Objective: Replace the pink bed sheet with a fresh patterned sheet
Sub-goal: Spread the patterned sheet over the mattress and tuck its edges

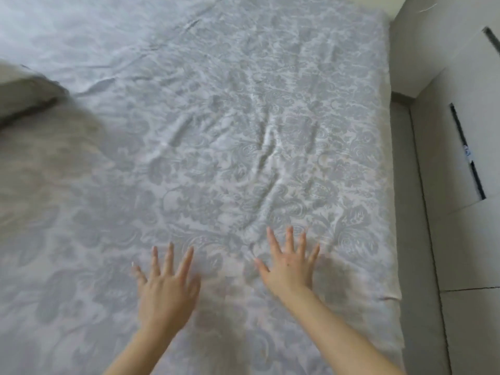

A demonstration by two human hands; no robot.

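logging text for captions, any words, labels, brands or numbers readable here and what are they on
Nothing readable.
Small blue-and-white sticker on the dark handle slot of the cabinet: too small and blurred to read.
The patterned sheet: floral print only, no text.

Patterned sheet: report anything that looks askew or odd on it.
The patterned sheet is not flat: a branching ridge of creases stands up ahead of the right hand, and finer wrinkles run left of it. No tear shows.

Blurred grey shape (27, 96) cut off at left edge, unidentifiable, left hand (165, 290) motion-blurred
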